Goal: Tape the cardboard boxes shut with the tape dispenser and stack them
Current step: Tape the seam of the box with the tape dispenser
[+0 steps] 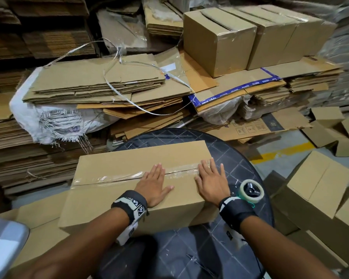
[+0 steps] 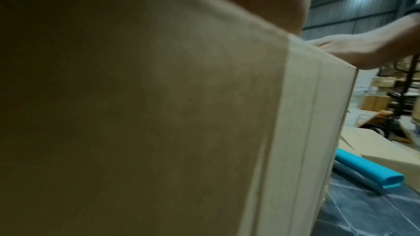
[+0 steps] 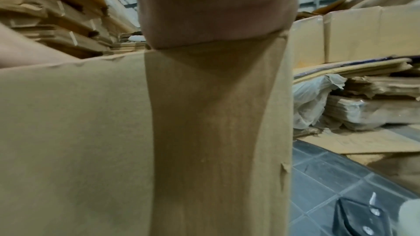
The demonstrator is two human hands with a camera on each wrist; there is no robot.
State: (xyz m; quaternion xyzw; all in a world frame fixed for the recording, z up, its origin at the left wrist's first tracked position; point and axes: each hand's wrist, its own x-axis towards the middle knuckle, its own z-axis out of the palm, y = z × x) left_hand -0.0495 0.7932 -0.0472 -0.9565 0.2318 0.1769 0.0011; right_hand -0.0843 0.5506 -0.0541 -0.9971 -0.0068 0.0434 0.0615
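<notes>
A closed cardboard box (image 1: 129,178) lies on a dark round table (image 1: 236,156), overhanging the table's left edge. A strip of clear tape (image 1: 181,170) runs along the box's top seam, wrinkled in places. The left hand (image 1: 153,185) lies flat on top of the box, fingers straight and together, fingertips on the tape near the middle of the box. The right hand (image 1: 211,183) lies flat near the box's right end, fingers straight and slightly spread, fingertips on the tape there. Neither hand grips anything. The tape dispenser (image 1: 251,190) sits on the table just beside the box's right end, close to the right wrist, apart from both hands. Beyond the box, three taped boxes (image 1: 220,43) stand in a row on piles of flattened cardboard (image 1: 101,83). Loose boxes (image 1: 318,182) lie on the floor right of the table. The wrist views show mainly the box's near wall, blurred.
</notes>
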